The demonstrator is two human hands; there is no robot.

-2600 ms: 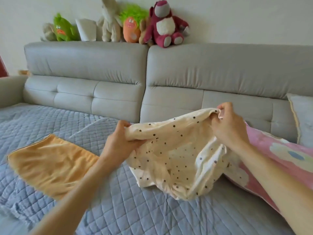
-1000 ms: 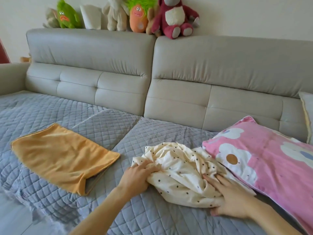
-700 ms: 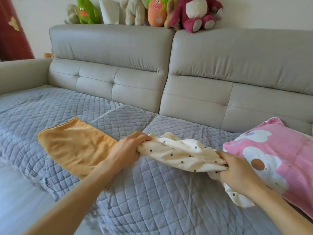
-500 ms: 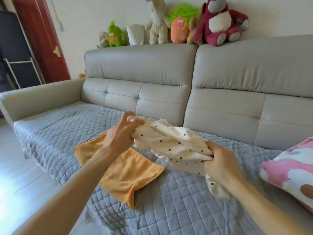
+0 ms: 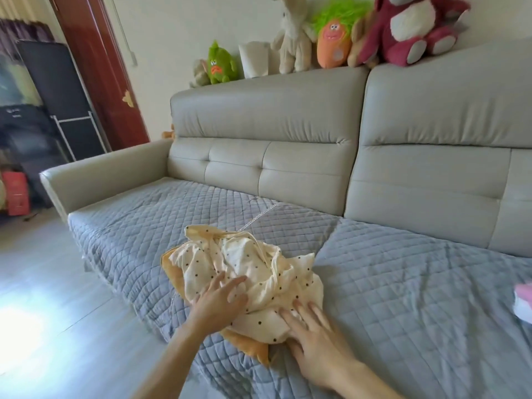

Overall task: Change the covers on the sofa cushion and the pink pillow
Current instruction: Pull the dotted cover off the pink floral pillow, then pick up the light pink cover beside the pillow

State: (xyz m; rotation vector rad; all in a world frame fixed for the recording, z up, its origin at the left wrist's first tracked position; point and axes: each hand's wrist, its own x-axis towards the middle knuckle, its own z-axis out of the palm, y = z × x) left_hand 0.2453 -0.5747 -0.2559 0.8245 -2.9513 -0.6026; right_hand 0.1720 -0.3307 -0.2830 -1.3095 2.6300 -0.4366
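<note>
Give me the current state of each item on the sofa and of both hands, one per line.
Polka-dot cover: crumpled in a heap, lying on the orange cover.
Orange cover: flat on the quilted seat cover, mostly hidden.
Pink pillow: only a corner visible at the right edge.
Left hand: open, resting on the polka-dot cover.
Right hand: open, fingers touching its near edge.

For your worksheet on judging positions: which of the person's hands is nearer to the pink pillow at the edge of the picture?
Right. The right hand rests on the dotted cover's near edge, on the side toward the pink pillow; the left hand lies farther away.
</note>
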